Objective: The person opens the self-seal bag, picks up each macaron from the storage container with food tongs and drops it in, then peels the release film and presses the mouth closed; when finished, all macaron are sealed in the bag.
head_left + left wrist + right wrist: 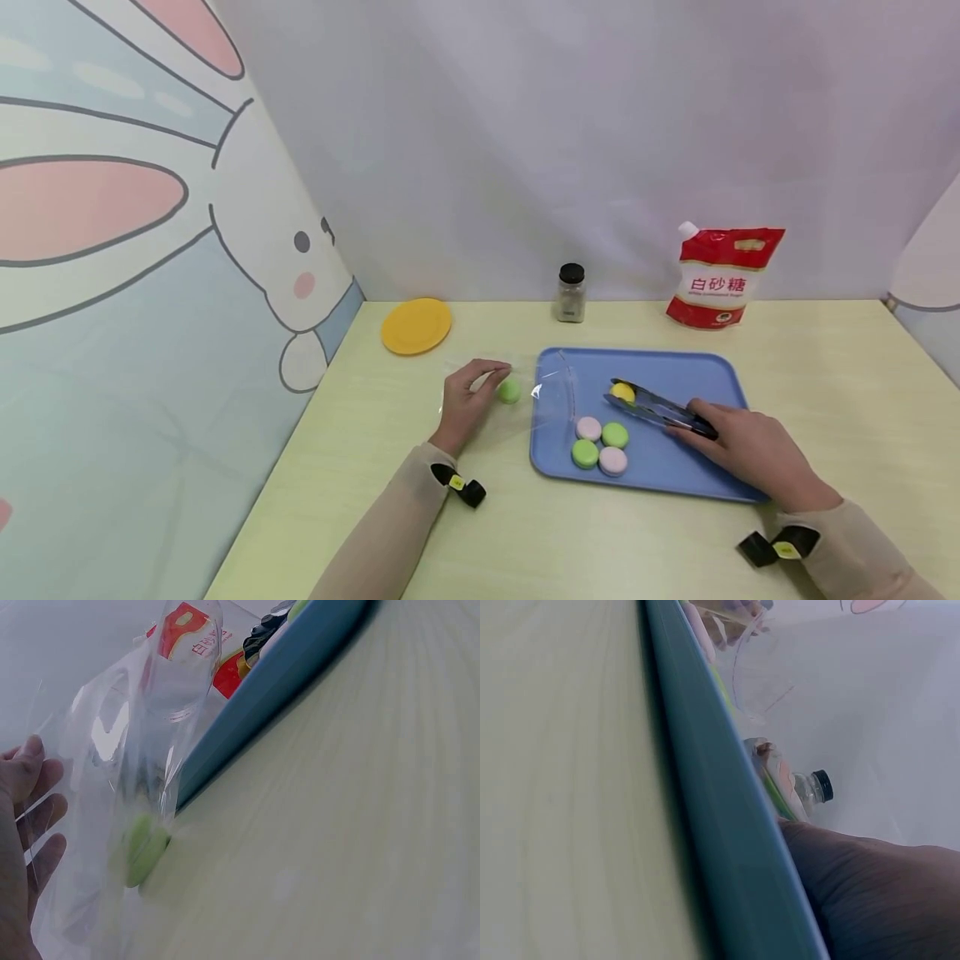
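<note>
With thumb and fingers my left hand (467,403) pinches a clear plastic bag (553,403), whose open end reaches over the left edge of a blue tray (675,365). Inside the bag lies one green macaron (509,390), also visible through the film in the left wrist view. My right hand (757,450) grips metal tongs (663,412) with dark handles above the tray. The tong tips stand on both sides of a yellow macaron (622,392); whether they squeeze it I cannot tell. Two green macarons (585,453) and two pink macarons (612,461) sit grouped on the tray.
A yellow plate (417,327) lies at the table's back left. Behind the tray stand a small black-capped jar (572,296) and a red and white sugar pouch (722,279). Walls border the table at the back and left.
</note>
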The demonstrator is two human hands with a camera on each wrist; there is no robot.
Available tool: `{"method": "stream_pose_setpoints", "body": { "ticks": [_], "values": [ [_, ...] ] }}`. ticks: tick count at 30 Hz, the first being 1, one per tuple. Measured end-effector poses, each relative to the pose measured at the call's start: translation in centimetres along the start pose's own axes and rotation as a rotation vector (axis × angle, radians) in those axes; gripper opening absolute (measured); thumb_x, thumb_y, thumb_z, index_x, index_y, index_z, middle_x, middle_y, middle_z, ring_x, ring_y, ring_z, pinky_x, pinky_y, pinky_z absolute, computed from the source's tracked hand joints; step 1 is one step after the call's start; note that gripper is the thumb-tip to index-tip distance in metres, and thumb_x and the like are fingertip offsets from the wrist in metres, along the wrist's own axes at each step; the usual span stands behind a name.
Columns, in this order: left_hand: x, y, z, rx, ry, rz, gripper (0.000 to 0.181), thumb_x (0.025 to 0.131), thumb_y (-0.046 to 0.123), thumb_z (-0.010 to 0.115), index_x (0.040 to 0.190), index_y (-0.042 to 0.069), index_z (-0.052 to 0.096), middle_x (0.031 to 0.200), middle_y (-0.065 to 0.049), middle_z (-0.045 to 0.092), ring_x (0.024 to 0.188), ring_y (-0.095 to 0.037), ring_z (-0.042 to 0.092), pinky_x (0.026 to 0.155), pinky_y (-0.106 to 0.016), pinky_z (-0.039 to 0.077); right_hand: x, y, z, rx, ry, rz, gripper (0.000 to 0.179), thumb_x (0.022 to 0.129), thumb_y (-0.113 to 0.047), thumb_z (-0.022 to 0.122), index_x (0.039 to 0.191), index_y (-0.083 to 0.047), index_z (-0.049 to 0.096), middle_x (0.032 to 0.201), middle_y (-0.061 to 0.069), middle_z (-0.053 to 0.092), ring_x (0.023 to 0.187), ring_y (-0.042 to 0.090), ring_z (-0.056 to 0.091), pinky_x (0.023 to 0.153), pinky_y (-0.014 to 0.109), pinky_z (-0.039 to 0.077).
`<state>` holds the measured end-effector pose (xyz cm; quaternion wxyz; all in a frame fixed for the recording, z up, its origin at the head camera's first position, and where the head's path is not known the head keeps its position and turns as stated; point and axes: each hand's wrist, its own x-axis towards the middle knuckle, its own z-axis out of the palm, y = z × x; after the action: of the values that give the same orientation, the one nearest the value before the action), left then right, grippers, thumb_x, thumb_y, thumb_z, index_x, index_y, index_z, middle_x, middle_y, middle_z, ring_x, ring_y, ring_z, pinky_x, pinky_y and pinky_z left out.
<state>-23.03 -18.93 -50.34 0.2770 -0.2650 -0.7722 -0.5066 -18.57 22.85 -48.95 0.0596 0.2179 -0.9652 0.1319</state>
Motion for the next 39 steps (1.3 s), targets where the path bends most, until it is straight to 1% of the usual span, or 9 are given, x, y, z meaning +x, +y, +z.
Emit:
{"method": "stream_pose_setpoints", "body": {
  "ticks": [8,15,18,21,25,29,34,36,39],
  "values": [
    [0.1,0.0,0.0,0.001,0.017,0.009,0.012,0.094,0.008,0.072,0.104,0.010,0.076,0.101,-0.002,0.076,0.097,-0.017,0.071,0.092,-0.033,0.057,0.1,0.1,-0.6,0.025,-0.017,0.008,0.038,0.090,-0.058,0.068,0.091,-0.022,0.057,0.057,-0.007,0.034,0.048,0.009,0.036,0.047,0.025,0.023],
    [0.0,0.4,0.2,0.015,0.065,0.019,0.013,0.090,-0.001,0.073,0.102,0.004,0.075,0.098,-0.009,0.076,0.094,-0.022,0.072,0.091,-0.032,0.057,1.2,-0.5,-4.2,0.022,0.008,-0.023,0.032,0.087,-0.046,0.077,0.090,-0.022,0.056,0.056,-0.007,0.038,0.049,0.010,0.038,0.045,0.025,0.026],
    [0.0,0.5,0.2,0.022,0.075,0.029,0.013,0.089,-0.005,0.072,0.100,0.000,0.075,0.096,-0.013,0.075,0.092,-0.026,0.072,0.091,-0.032,0.058,2.1,-1.1,-5.5,0.022,0.014,-0.032,0.031,0.086,-0.045,0.078,0.088,-0.023,0.056,0.057,-0.008,0.040,0.050,0.010,0.040,0.045,0.025,0.028],
    [0.2,0.9,0.2,0.016,0.075,0.039,0.013,0.088,-0.008,0.071,0.099,-0.002,0.074,0.096,-0.015,0.075,0.091,-0.028,0.072,0.090,-0.032,0.058,3.0,-1.8,-6.2,0.021,0.008,-0.053,0.031,0.086,-0.047,0.078,0.092,-0.021,0.061,0.060,-0.009,0.045,0.053,0.010,0.043,0.047,0.026,0.032],
    [0.6,2.3,0.0,-0.006,0.072,0.045,0.013,0.087,-0.011,0.071,0.098,-0.004,0.074,0.095,-0.017,0.074,0.090,-0.030,0.072,0.090,-0.032,0.058,4.0,-3.0,-6.2,0.033,-0.030,-0.077,0.038,0.086,-0.053,0.075,0.101,-0.020,0.065,0.071,-0.010,0.056,0.061,0.010,0.049,0.051,0.027,0.039],
    [0.7,3.4,-0.2,-0.014,0.072,0.050,0.013,0.086,-0.012,0.071,0.097,-0.005,0.074,0.094,-0.018,0.074,0.089,-0.029,0.072,0.088,-0.031,0.059,4.8,-4.0,-5.8,0.034,-0.056,-0.107,0.040,0.086,-0.055,0.075,0.104,-0.020,0.066,0.077,-0.011,0.062,0.064,0.009,0.052,0.055,0.027,0.045],
    [0.8,3.5,-0.3,-0.024,0.074,0.053,0.013,0.087,-0.013,0.070,0.097,-0.005,0.073,0.094,-0.018,0.074,0.089,-0.026,0.072,0.087,-0.032,0.059,6.0,-5.2,-5.1,0.040,-0.101,-0.155,0.038,0.086,-0.056,0.074,0.101,-0.022,0.066,0.068,-0.015,0.055,0.059,0.005,0.049,0.054,0.024,0.044],
    [0.9,3.4,-0.3,-0.034,0.072,0.051,0.012,0.087,-0.012,0.070,0.098,-0.005,0.073,0.095,-0.018,0.074,0.090,-0.026,0.072,0.087,-0.033,0.059,6.6,-5.7,-4.7,0.045,-0.127,-0.171,0.034,0.087,-0.056,0.073,0.094,-0.024,0.063,0.063,-0.013,0.050,0.056,0.006,0.046,0.052,0.024,0.040],
    [1.0,3.4,-0.3,-0.049,0.068,0.054,0.012,0.088,-0.011,0.070,0.098,-0.005,0.073,0.096,-0.018,0.074,0.090,-0.026,0.072,0.086,-0.033,0.060,7.9,-6.8,-4.0,0.061,-0.182,-0.180,0.032,0.088,-0.056,0.071,0.092,-0.026,0.061,0.062,-0.010,0.046,0.056,0.008,0.046,0.051,0.025,0.037]
  ]
}}
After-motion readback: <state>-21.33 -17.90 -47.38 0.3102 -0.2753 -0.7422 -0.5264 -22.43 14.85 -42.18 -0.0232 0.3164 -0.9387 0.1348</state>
